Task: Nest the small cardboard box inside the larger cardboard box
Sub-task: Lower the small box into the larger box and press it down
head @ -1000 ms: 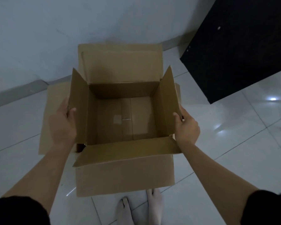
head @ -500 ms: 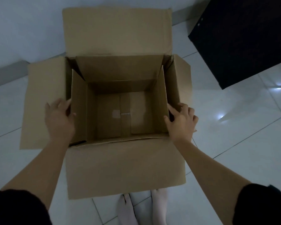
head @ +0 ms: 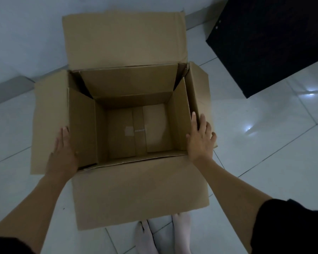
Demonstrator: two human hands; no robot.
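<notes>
Looking down, you have the small cardboard box [head: 136,125] already sitting inside the larger cardboard box [head: 140,195], its taped floor visible and its upright flaps rising within the big one's walls; dark gaps show at the far corners, so the fit is loose there, while the near wall looks close against the outer wall. Your left hand [head: 64,153] lies flat and open, palm down, over the left rim where the inner flap meets the outer box's spread left flap. Your right hand [head: 200,138] is likewise open with fingers splayed, resting against the right rim and outer flap; neither hand is clasping anything. Judging by the thin single-wall board and the empty interior, this box should be light and easy to shift, but the panels will bow if you press mid-span and the flaps will fold at their creases. If you need to seat it squarer, push down on the corners or along the top edges of the walls, where the board is stiffest, not on the loose flaps. Bare cardboard gives dry skin fair grip, so a light pinch on a wall edge should do. The tiled floor [head: 264,143] looks smooth, so the outer box may slide under sideways pressure.
</notes>
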